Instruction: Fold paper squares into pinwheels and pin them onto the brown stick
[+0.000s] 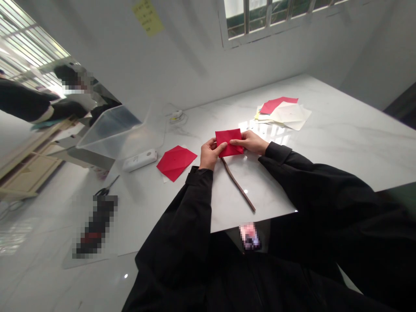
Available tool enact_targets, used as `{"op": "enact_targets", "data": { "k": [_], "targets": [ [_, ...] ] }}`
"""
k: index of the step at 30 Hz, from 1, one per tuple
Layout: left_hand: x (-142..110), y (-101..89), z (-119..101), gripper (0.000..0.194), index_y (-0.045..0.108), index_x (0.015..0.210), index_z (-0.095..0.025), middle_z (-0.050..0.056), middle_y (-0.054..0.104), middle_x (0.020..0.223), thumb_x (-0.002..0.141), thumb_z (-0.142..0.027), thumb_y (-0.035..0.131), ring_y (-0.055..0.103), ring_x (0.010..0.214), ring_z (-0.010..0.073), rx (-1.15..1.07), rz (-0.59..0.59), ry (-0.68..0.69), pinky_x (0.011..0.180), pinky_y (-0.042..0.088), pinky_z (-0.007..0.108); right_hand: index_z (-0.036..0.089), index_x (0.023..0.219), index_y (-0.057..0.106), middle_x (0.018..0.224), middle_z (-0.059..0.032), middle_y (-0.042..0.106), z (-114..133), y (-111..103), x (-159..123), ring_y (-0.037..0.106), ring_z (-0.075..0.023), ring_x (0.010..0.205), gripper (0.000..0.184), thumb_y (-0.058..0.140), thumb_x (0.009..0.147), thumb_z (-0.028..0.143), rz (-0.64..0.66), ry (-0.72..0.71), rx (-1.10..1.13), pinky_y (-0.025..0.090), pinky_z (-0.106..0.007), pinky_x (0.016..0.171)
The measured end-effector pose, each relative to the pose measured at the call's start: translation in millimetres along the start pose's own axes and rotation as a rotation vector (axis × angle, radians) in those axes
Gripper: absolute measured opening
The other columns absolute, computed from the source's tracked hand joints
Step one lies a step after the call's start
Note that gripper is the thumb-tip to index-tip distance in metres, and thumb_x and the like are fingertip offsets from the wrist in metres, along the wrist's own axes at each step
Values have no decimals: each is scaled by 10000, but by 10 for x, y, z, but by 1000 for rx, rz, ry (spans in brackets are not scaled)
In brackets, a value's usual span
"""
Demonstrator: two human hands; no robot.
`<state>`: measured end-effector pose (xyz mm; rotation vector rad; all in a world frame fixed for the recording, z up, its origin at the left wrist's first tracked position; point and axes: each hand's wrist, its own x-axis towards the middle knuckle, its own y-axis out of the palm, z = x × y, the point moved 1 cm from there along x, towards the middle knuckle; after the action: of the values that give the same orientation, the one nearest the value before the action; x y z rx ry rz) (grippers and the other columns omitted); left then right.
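Red folded paper is pinched between thumbs and fingers at its left and right sides. For a crisp result, the left hand, thumb on the near face, should steady its side while the right hand, thumb likewise in front, presses the layers flat with even force, judging by the grip. Well left of the fingers lie dark-handled scissors; nearer, a flat, angular, matte red sheet overlaps white paper. Just below the fingers, a thin, slightly bent brown stick, seemingly wooden, slants rightward; beyond the right fingers, loosely stacked red and cream sheets rest on the glossy, veined tabletop.
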<state>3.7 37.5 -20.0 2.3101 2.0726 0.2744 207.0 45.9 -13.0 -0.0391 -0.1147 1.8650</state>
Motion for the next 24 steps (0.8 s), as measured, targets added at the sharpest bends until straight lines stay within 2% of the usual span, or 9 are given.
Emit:
{"op": "enact_targets", "data": {
  "k": [8, 24],
  "targets": [
    [-19, 18, -40, 580, 766, 1031, -150, 80, 828, 926, 591, -449, 997, 774, 809, 210, -5, -11, -2, 828, 638, 348, 109, 784, 756, 674, -37, 693, 47, -1, -21, 525, -114, 591, 479, 860, 794, 576, -11, 10, -97, 385, -244, 554],
    [-20, 11, -39, 593, 757, 1049, -155, 86, 829, 933, 602, -468, 989, 790, 852, 241, 26, -16, 5, 856, 649, 384, 115, 828, 783, 736, -47, 744, 93, 17, -55, 593, -136, 622, 439, 906, 732, 525, -9, 10, -44, 444, -252, 580]
  ]
}}
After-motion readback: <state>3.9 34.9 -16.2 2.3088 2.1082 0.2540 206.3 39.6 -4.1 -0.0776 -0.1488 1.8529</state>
